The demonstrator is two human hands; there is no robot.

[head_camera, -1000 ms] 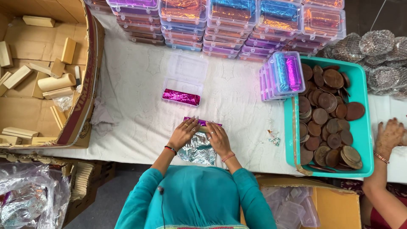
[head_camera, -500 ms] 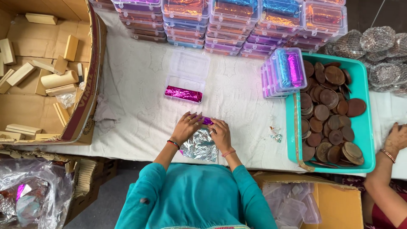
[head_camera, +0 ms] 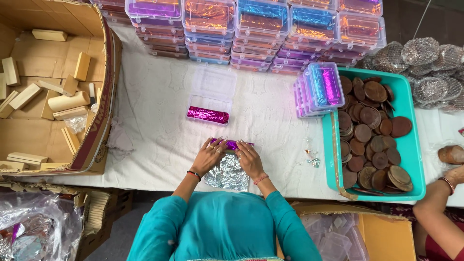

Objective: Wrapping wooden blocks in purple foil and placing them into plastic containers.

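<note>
My left hand (head_camera: 209, 156) and my right hand (head_camera: 249, 157) press side by side on a long block wrapped in purple foil (head_camera: 232, 143) that lies on the white cloth. The foil's silver underside (head_camera: 227, 175) spreads out below my palms toward my body. Just beyond the block stands an open clear plastic box (head_camera: 211, 96) with one purple foil-wrapped bar (head_camera: 208, 115) in its near half.
A cardboard box of bare wooden blocks (head_camera: 46, 92) sits at the left. Stacks of filled clear boxes (head_camera: 251, 29) line the far edge. A teal tray (head_camera: 411, 145) of brown wooden discs stands at the right, where another person's hand (head_camera: 456, 174) rests.
My hands have spread slightly along the purple block, smoothing the foil. The other person's hand at the right has dropped lower, and a brown disc now lies near it.
</note>
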